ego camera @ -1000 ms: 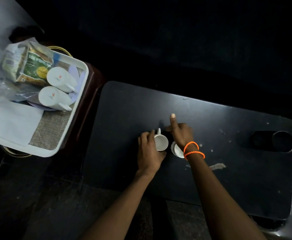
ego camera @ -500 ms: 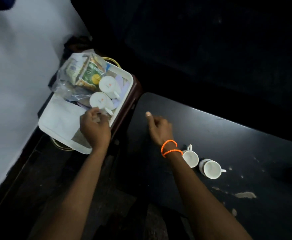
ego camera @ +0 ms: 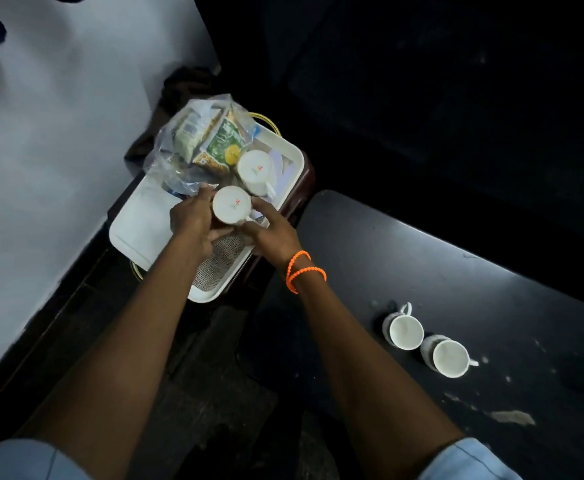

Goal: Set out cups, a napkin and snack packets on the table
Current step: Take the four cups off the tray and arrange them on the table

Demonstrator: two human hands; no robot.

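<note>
Head view, looking down: I'm standing over a white tray (ego camera: 134, 233) w/ a dark table (ego camera: 422, 271) just to its right. My left hand (ego camera: 193, 220) and right hand (ego camera: 271, 233) are both closing round one upturned white cup (ego camera: 232, 205) on the tray, base facing up, a small red mark on it. Left fingers are curling against its left side; right fingers are curling round its right side, near the handle. Orange bead bracelet (ego camera: 304, 271) is sitting on my right wrist.

A 2nd upturned cup (ego camera: 256, 169) is lying just behind, still on the tray. Behind that, a clear plastic bag of snack packets (ego camera: 203, 140) is resting at the tray's far end. A woven mat (ego camera: 221, 261) is showing under my hands; a white napkin (ego camera: 145, 220), prob. folded, is lying flat to the left.

On the table, two cups (ego camera: 406, 331) are already standing upright, side by side, nearly touching.

Step in hand, I judge: fetching cup no. 3. Next move calls for lifting it clear, turning it rim-up, carrying it right and setting it beside the pair. Napkin and packets not yet moved.
</note>
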